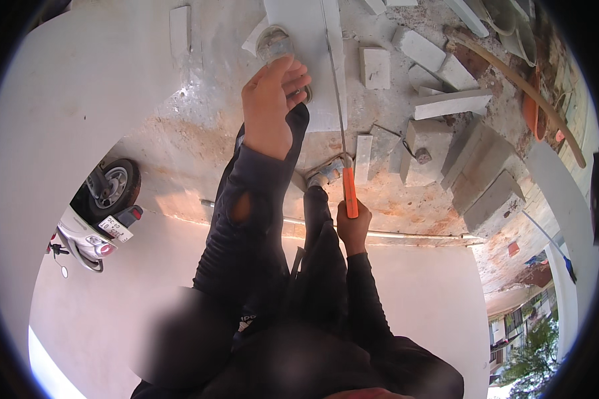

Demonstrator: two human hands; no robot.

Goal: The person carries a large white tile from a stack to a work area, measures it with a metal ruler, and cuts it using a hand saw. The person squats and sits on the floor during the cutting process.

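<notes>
My right hand [354, 229] is closed around the orange handle [350, 193] of a handsaw. Its long, thin blade [335, 80], seen nearly edge-on, runs away from me over a pale, flat block [323, 103]. Whether the teeth have cut into the block, I cannot tell. My left hand [273, 100] holds nothing; its fingers are slightly bent and apart. It hovers above or in front of a grey, rounded form [274, 43], apparently the front of my left shoe, resting at the block's left edge. The hand hides part of it.
Several pale block offcuts [419, 50] lie on the dusty floor to the right, near larger stacked blocks [482, 166]. A curved wooden handle [519, 86] lies beyond them. A scooter [90, 229] stands at the left. One narrow offcut [180, 31] lies at the far left.
</notes>
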